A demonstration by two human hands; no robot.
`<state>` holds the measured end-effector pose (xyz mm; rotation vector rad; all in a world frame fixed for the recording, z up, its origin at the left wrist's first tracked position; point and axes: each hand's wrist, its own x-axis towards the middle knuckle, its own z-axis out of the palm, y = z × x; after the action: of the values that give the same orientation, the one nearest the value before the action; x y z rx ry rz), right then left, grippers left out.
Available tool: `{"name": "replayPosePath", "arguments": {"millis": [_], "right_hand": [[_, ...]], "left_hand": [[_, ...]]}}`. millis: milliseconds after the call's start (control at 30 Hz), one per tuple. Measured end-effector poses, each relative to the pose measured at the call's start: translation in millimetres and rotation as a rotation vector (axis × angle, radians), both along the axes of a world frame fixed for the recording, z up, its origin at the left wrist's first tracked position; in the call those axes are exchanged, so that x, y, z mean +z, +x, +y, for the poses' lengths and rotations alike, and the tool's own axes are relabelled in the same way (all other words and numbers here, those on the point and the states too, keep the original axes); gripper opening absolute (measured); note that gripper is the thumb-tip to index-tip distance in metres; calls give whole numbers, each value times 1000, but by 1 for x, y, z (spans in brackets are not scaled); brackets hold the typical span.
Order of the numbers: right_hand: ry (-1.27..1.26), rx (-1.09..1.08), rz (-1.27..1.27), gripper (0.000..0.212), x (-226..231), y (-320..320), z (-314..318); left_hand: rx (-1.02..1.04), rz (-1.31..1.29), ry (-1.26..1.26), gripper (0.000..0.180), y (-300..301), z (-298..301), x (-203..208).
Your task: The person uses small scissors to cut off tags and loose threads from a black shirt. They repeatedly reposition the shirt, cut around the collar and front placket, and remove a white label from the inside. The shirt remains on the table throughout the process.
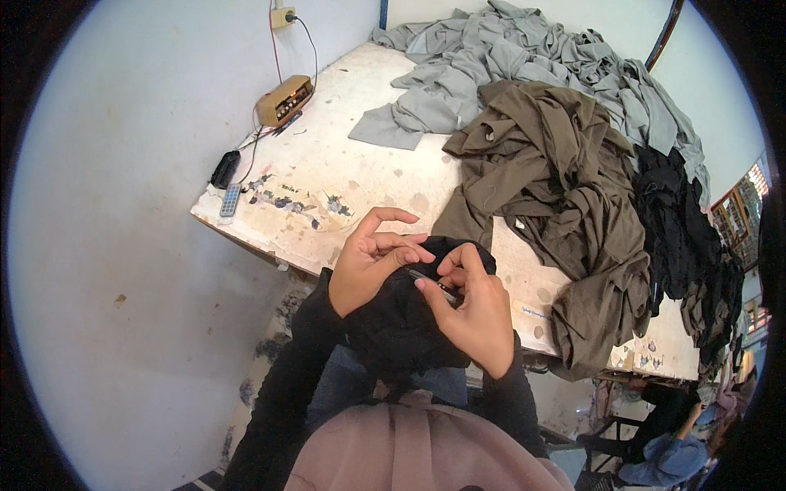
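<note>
A bundle of black cloth (401,327) lies over my lap at the table's front edge, under both hands. My left hand (368,262) is above its left side, thumb and middle fingers pinched together while the index finger arches free. Whatever is in that pinch is too small to make out. Just to the right, my right hand (481,311) curls its thumb and fingers round a small slim metal tool (447,288), its tip pointing toward the left fingertips. The fingers hide most of the tool, so its exact kind does not show.
Brown cloth (548,164) is heaped on the white table (360,106), with grey cloth (508,57) behind and black garments (667,221) at right. A radio-like box (284,100) and a remote (230,200) stand by the left wall. Another person (671,454) sits at lower right.
</note>
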<state>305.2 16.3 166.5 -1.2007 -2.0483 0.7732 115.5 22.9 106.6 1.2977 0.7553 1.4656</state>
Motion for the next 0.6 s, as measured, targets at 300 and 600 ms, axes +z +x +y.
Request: {"name": "replayPosePath", "arguments": {"millis": [300, 600], "right_hand": [[-15, -36, 9, 34, -15, -1, 3], [-93, 144, 147, 24, -47, 9, 15]], "left_hand": [[11, -117, -46, 47, -4, 5, -13], [1044, 82, 236, 36, -97, -11, 22]]}}
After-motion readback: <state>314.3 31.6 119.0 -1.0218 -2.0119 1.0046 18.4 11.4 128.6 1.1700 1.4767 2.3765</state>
